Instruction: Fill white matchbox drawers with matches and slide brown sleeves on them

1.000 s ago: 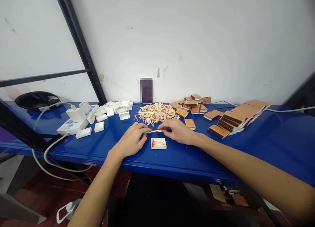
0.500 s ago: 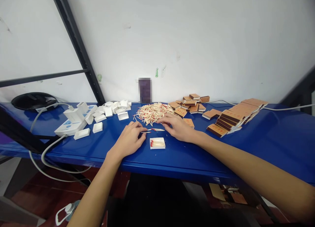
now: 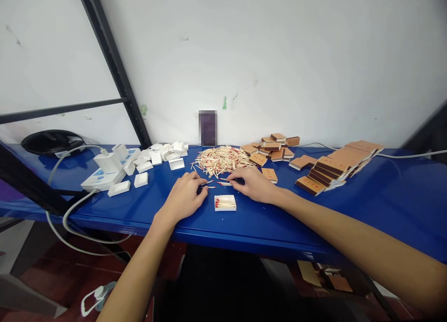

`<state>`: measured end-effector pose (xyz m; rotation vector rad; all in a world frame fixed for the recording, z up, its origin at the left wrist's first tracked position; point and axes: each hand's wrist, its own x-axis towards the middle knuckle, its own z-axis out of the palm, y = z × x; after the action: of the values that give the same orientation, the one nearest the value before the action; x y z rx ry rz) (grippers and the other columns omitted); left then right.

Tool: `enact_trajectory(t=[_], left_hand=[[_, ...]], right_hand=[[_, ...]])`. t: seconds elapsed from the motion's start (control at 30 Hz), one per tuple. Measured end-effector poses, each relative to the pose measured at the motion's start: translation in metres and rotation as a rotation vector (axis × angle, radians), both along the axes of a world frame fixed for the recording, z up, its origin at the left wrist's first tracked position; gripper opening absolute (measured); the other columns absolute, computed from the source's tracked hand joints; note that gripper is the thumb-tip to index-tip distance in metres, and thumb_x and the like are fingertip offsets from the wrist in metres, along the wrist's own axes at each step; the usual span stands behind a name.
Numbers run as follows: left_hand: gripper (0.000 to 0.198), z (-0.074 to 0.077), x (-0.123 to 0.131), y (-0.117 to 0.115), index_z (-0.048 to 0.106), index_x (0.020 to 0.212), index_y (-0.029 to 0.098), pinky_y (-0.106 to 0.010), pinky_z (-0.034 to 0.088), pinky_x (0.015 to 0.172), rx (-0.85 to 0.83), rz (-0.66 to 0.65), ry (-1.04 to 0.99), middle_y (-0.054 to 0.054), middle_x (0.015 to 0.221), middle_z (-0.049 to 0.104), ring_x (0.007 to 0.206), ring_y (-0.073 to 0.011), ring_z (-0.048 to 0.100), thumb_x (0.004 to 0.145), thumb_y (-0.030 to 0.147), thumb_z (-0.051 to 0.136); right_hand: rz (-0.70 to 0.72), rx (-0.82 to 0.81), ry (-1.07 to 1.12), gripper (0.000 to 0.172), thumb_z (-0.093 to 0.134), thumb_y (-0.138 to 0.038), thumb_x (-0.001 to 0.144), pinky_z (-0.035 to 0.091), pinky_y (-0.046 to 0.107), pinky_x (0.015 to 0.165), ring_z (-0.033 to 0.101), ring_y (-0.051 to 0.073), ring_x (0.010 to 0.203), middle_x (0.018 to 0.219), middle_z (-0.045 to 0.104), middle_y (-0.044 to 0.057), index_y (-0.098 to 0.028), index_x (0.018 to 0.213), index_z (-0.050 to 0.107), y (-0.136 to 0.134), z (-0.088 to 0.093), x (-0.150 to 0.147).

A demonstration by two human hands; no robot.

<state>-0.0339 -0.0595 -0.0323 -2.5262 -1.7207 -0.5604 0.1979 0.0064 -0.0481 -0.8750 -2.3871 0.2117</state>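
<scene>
My left hand [image 3: 186,195] rests on the blue table, its fingertips closed on matches whose red heads point right. Opposite it, my right hand [image 3: 250,184] pinches a match with its red head toward the left. A few loose matches [image 3: 224,184] lie between the hands. Just in front of them sits a white tray [image 3: 225,209] holding several matches [image 3: 226,203], red heads at its left end. Behind the hands spreads a large heap of matches [image 3: 223,159].
White empty trays [image 3: 156,157] and a white power strip [image 3: 101,178] lie at the left. Brown matchbox sleeves [image 3: 272,146] are piled behind my right hand, with stacked ones [image 3: 330,164] farther right. A pixelated dark object [image 3: 208,128] stands against the wall.
My right hand has moved down and slightly left from the heap's edge, toward the loose matches. My left hand stays nearly in place, and the view has shifted slightly.
</scene>
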Motion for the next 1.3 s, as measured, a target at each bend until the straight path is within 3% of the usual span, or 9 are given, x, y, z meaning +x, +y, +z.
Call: enact_trajectory(t=[0.23, 0.4, 0.57, 0.73, 0.97, 1.1, 1.3], left_hand=[[0.037, -0.001, 0.000, -0.001, 0.063, 0.125, 0.018, -0.042, 0.046, 0.094, 0.013, -0.060, -0.047, -0.009, 0.106, 0.064, 0.103, -0.0252, 0.056, 0.098, 0.033, 0.044], [0.037, 0.000, 0.000, -0.002, 0.062, 0.126, 0.017, -0.042, 0.046, 0.096, 0.020, -0.123, -0.058, -0.009, 0.108, 0.063, 0.103, -0.0246, 0.056, 0.098, 0.032, 0.043], [0.032, 0.000, 0.001, -0.003, 0.063, 0.123, 0.021, -0.043, 0.045, 0.101, 0.008, -0.223, -0.104, -0.007, 0.117, 0.063, 0.110, -0.0239, 0.055, 0.095, 0.028, 0.049], [0.029, -0.001, 0.001, -0.002, 0.063, 0.120, 0.019, -0.041, 0.044, 0.104, -0.019, -0.256, -0.121, -0.007, 0.120, 0.064, 0.115, -0.0219, 0.056, 0.094, 0.022, 0.049], [0.027, 0.001, 0.000, -0.001, 0.065, 0.114, 0.018, -0.039, 0.047, 0.099, -0.014, -0.259, -0.118, -0.005, 0.114, 0.068, 0.108, -0.0211, 0.060, 0.095, 0.021, 0.046], [0.027, 0.001, 0.000, -0.002, 0.066, 0.113, 0.018, -0.041, 0.047, 0.100, -0.016, -0.245, -0.142, -0.006, 0.114, 0.068, 0.107, -0.0213, 0.059, 0.096, 0.022, 0.045], [0.028, 0.001, 0.001, -0.002, 0.064, 0.116, 0.019, -0.040, 0.046, 0.101, -0.031, -0.246, -0.171, -0.007, 0.116, 0.065, 0.110, -0.0212, 0.059, 0.095, 0.021, 0.046]], right_hand=[[-0.013, 0.003, -0.002, 0.015, 0.057, -0.013, 0.085, 0.043, 0.031, 0.075, 0.062, 0.017, 0.079, 0.086, 0.072, 0.005, -0.018, 0.087, 0.071, -0.005, 0.004, -0.002], [-0.138, -0.079, -0.014, 0.012, 0.058, -0.017, 0.085, 0.035, 0.037, 0.082, 0.053, 0.012, 0.058, 0.059, 0.060, -0.004, -0.018, 0.084, 0.070, -0.009, 0.008, -0.003], [-0.028, -0.053, -0.019, 0.009, 0.059, -0.015, 0.081, 0.035, 0.033, 0.077, 0.054, 0.018, 0.080, 0.078, 0.062, 0.002, -0.018, 0.074, 0.064, -0.009, 0.012, -0.002], [-0.023, -0.079, -0.004, 0.010, 0.058, -0.015, 0.081, 0.035, 0.028, 0.067, 0.050, 0.015, 0.071, 0.073, 0.056, 0.000, -0.018, 0.072, 0.062, -0.008, 0.011, 0.000], [-0.009, 0.061, -0.066, 0.008, 0.054, -0.019, 0.089, 0.042, 0.034, 0.080, 0.059, 0.020, 0.090, 0.097, 0.065, 0.006, -0.019, 0.093, 0.061, -0.002, 0.001, 0.002], [0.016, 0.034, -0.042, 0.020, 0.056, -0.023, 0.091, 0.044, 0.037, 0.085, 0.060, 0.022, 0.094, 0.103, 0.068, 0.007, -0.019, 0.110, 0.058, 0.001, -0.003, 0.002], [0.069, 0.036, -0.050, 0.015, 0.057, -0.016, 0.090, 0.046, 0.037, 0.085, 0.061, 0.021, 0.093, 0.098, 0.071, 0.006, -0.020, 0.101, 0.066, 0.002, -0.003, 0.001]])
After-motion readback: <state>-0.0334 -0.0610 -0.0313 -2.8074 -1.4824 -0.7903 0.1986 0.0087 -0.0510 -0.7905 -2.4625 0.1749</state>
